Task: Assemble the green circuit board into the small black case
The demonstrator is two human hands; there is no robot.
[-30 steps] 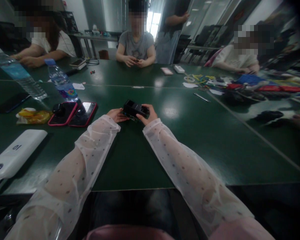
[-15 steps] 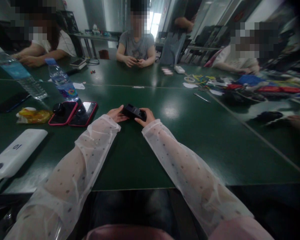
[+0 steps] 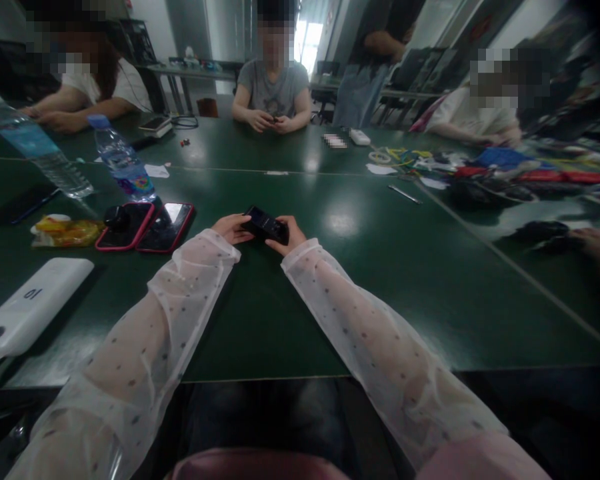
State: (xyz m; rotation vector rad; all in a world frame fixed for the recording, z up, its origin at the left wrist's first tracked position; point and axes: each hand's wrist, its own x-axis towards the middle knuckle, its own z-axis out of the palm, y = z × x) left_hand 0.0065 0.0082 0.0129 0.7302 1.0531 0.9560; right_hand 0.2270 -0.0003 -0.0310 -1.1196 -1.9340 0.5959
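A small black box-shaped device lies between my two hands, just above or on the green table; its exact kind is too dark to make out. My left hand grips its left end, thumb on top and fingers along the near side. At the right end, my right hand has its thumb at the near edge and its fingers around the far corner. The device sits slightly slanted, its right end nearer to me. Sheer dotted sleeves cover both forearms.
Two pink-cased phones, a yellow wrapper, a white power bank and two water bottles stand or lie to the left. Cables and pouches are heaped at the right. Several people sit around the table.
The device has turned a little in my hands, and its upper face looks darker. My right hand has shifted slightly left. Behind the table, a standing person has moved right.
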